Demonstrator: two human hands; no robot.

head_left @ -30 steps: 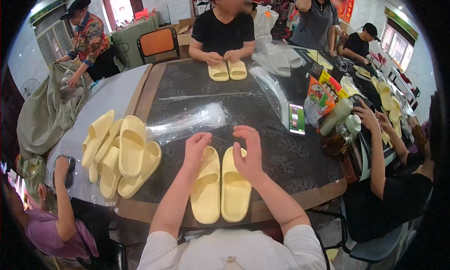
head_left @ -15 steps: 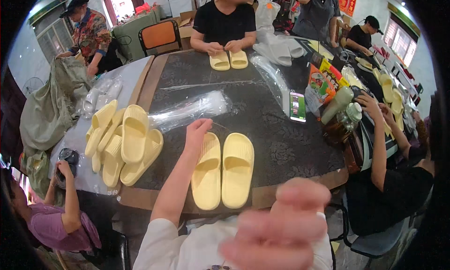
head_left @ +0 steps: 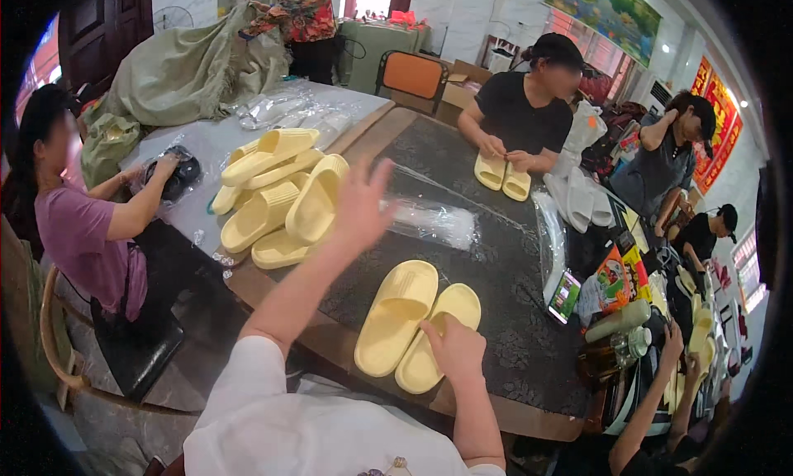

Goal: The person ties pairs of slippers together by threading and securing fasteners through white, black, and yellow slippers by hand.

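Observation:
A pair of pale yellow slide slippers lies on the dark tabletop in front of me, the left slipper (head_left: 395, 315) and the right slipper (head_left: 425, 364) side by side. My right hand (head_left: 458, 348) grips the right slipper near its strap, thumb over the inner side; the other fingertips are hidden. Farther left, my left hand (head_left: 363, 203) is raised, fingers spread and somewhat blurred, with nothing in it. Just beyond that hand is a heap of matching yellow slippers (head_left: 256, 216). A bundle of clear plastic bags (head_left: 434, 224) lies to its right.
Across the table, a person (head_left: 529, 104) handles another yellow pair (head_left: 502, 178). At right are a phone (head_left: 565, 297), a snack packet (head_left: 607, 282), a green bottle (head_left: 619, 321) and a brown jar (head_left: 615, 354). A person in purple (head_left: 95, 216) sits left, holding dark footwear (head_left: 178, 172).
My view has swung left. My left hand has left the slipper pair, spreading open toward the heap. My right hand has come down from near the camera onto the right slipper.

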